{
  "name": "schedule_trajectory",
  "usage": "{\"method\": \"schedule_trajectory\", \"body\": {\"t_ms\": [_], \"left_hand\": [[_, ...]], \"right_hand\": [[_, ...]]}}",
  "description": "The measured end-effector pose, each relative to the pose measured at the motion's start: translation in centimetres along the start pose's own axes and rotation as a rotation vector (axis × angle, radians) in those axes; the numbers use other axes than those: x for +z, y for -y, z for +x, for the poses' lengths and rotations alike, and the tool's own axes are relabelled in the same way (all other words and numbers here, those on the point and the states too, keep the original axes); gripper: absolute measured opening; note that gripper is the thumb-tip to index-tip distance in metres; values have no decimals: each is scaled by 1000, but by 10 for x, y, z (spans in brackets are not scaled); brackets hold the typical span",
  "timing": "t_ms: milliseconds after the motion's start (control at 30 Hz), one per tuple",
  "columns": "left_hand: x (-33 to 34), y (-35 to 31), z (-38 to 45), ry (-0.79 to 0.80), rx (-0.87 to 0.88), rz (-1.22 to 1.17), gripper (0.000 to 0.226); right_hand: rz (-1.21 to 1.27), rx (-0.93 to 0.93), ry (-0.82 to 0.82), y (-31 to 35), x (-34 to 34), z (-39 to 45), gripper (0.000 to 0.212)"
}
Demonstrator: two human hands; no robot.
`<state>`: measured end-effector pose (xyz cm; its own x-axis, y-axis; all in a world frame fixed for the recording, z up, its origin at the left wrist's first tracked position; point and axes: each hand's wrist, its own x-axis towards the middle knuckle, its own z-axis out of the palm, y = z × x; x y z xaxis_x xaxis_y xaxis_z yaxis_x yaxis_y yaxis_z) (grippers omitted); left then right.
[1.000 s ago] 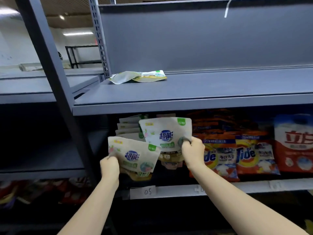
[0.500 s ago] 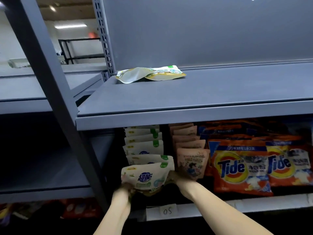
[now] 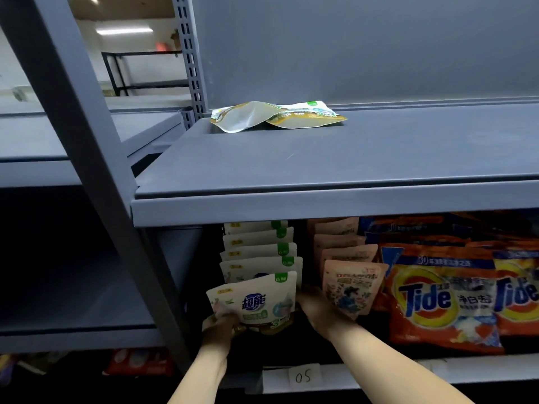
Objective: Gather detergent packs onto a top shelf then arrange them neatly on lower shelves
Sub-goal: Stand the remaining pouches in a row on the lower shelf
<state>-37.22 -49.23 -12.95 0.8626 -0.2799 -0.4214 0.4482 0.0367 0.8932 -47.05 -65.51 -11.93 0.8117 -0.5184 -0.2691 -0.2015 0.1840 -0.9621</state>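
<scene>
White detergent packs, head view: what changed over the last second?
A second ago each hand held one pack out in front of the lower shelf. Now both packs are in the row: the left hand grips the front white pack at its lower left, and the right hand is at its right edge, grip unclear. The packs on the top shelf have not moved.

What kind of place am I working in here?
Probably a shop aisle or stockroom: grey metal shelving, rows of white detergent packs and Tide bags facing out, and a handwritten "05" label on the shelf edge.
</scene>
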Motion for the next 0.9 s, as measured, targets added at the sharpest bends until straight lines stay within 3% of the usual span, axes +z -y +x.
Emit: {"method": "schedule_trajectory", "body": {"t_ms": [133, 233, 333, 467, 600, 800, 900], "left_hand": [[2, 2, 0, 6, 72, 38, 22], [4, 6, 1, -5, 144, 120, 25], [3, 10, 2, -29, 176, 220, 31], [5, 12, 0, 57, 135, 317, 45], [7, 8, 4, 165, 149, 390, 43], [12, 6, 23, 172, 200, 475, 58], [13, 8, 27, 182, 204, 484, 47]], "right_hand": [[-318, -37, -272, -5, 2, -11, 35], [-464, -62, -436, -10, 6, -15, 34], [-594, 57, -361, -9, 7, -21, 35], [-536, 116, -180, -14, 8, -21, 56], [-451, 42, -204, -14, 7, -16, 49], [-437, -11, -220, -11, 7, -5, 46], [-447, 1, -225, -12, 6, -3, 45]]}}
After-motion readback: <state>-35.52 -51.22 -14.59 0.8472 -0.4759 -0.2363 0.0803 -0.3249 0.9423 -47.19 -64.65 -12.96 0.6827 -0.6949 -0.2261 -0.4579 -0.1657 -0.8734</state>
